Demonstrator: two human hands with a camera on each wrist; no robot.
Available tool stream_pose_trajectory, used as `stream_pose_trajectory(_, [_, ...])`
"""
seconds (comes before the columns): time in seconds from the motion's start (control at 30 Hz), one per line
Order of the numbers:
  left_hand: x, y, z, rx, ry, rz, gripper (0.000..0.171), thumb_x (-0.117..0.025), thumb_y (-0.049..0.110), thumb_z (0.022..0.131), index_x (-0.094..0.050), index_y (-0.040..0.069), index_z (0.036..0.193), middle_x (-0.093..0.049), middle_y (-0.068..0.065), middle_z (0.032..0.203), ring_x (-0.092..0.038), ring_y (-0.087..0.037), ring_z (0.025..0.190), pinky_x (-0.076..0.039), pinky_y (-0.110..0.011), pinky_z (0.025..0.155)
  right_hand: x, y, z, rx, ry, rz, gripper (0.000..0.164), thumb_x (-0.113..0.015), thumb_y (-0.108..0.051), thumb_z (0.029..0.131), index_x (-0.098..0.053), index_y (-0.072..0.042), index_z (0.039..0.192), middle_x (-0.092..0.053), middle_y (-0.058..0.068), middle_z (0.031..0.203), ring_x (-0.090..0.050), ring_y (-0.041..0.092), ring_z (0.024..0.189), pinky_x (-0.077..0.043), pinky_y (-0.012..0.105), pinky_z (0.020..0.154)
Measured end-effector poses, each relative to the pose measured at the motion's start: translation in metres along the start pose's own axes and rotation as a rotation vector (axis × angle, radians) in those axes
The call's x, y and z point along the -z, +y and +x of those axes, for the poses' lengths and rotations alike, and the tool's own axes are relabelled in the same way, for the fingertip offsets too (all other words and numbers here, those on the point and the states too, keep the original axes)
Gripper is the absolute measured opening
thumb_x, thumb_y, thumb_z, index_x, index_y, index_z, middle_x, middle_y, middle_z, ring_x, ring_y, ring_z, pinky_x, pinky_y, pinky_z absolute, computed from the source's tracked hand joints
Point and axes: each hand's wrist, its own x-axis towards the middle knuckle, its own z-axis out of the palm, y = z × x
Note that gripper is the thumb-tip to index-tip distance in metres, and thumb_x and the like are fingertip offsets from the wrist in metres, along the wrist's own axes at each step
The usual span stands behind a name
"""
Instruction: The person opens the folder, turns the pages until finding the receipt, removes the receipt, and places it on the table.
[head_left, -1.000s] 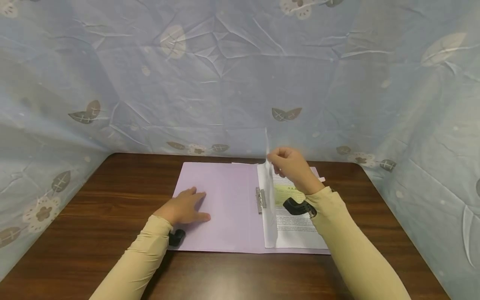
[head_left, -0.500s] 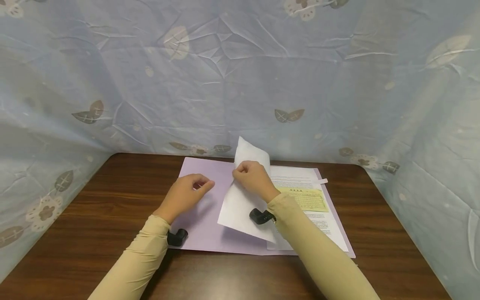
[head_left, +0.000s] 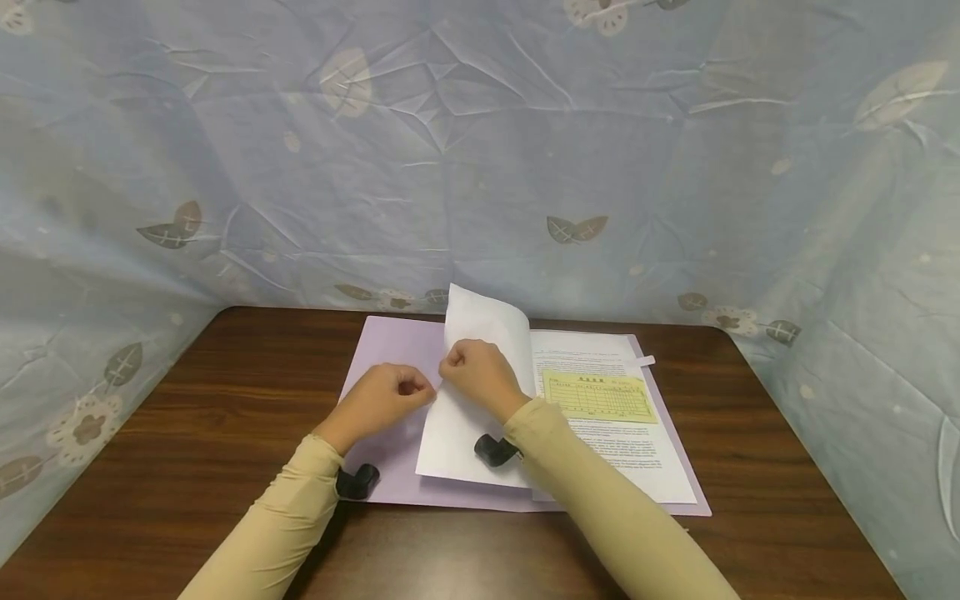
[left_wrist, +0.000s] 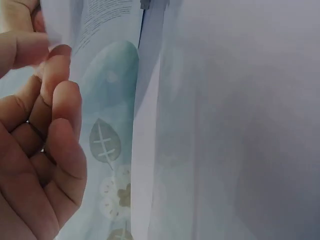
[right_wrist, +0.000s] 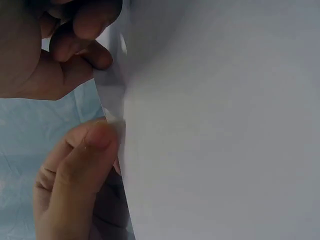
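In the head view a lilac folder (head_left: 397, 337) lies spread on the table, its left cover bare apart from what hangs over it. A white sheet (head_left: 450, 442) stands partly turned, curving up from the right side and over the left cover. My right hand (head_left: 483, 375) pinches this sheet by its left edge. Just beside it, my left hand (head_left: 375, 404) pinches the same edge, and the right wrist view shows its thumb (right_wrist: 100, 137) on the paper. Under the turned sheet, to the right, lies a printed page (head_left: 637, 467) with a yellow form slip (head_left: 600, 398) on it.
A small white tab (head_left: 645, 361) sticks out at the folder's right side. The dark wooden table (head_left: 187, 417) extends around the folder. Behind and beside it hangs a pale blue patterned cloth (head_left: 480, 167).
My right hand has moved left, swinging the sheet from nearly upright over to the left cover. My left hand has lifted off the cover and now pinches the sheet's edge.
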Motion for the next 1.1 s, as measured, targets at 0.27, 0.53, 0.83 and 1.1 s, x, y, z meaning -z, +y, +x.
stream_pose_trajectory(0.27, [-0.007,-0.006,0.001,0.030,-0.008,0.062,0.010,-0.070,0.017,0.093,-0.075,0.016,0.085,-0.068,0.007,0.077,-0.058,-0.011,0.075,-0.049,-0.032,0.073,0.008,0.020,-0.014,0.091,-0.047,0.002,0.015,-0.065,-0.022,0.095,-0.073,-0.015,0.084,-0.063,-0.004,0.075,-0.055,0.013,0.073,-0.045,0.029,0.070])
stream_pose_trajectory(0.53, [-0.005,-0.010,-0.001,0.058,-0.031,0.073,0.011,-0.067,0.016,0.093,-0.074,0.017,0.086,-0.067,0.006,0.080,-0.057,-0.013,0.078,-0.048,-0.035,0.074,0.057,0.083,-0.034,0.056,-0.092,0.060,0.015,-0.063,-0.022,0.099,-0.073,-0.015,0.091,-0.062,-0.004,0.077,-0.057,0.015,0.075,-0.047,0.034,0.075])
stream_pose_trajectory(0.83, [-0.002,-0.011,-0.003,0.060,-0.023,0.097,0.010,-0.067,0.014,0.093,-0.075,0.015,0.087,-0.068,0.005,0.082,-0.056,-0.014,0.078,-0.047,-0.033,0.073,0.129,0.178,-0.056,-0.052,-0.019,-0.033,0.023,-0.062,-0.023,0.104,-0.072,-0.005,0.115,-0.070,0.008,0.107,-0.061,0.025,0.098,-0.049,0.045,0.089])
stream_pose_trajectory(1.1, [-0.001,-0.015,-0.001,0.080,-0.035,0.103,0.010,-0.066,0.016,0.094,-0.073,0.016,0.086,-0.067,0.006,0.081,-0.056,-0.014,0.076,-0.047,-0.033,0.070,0.144,0.227,-0.069,-0.141,0.022,-0.148,0.021,-0.064,-0.016,0.100,-0.069,-0.002,0.115,-0.063,0.015,0.109,-0.058,0.029,0.098,-0.049,0.046,0.085])
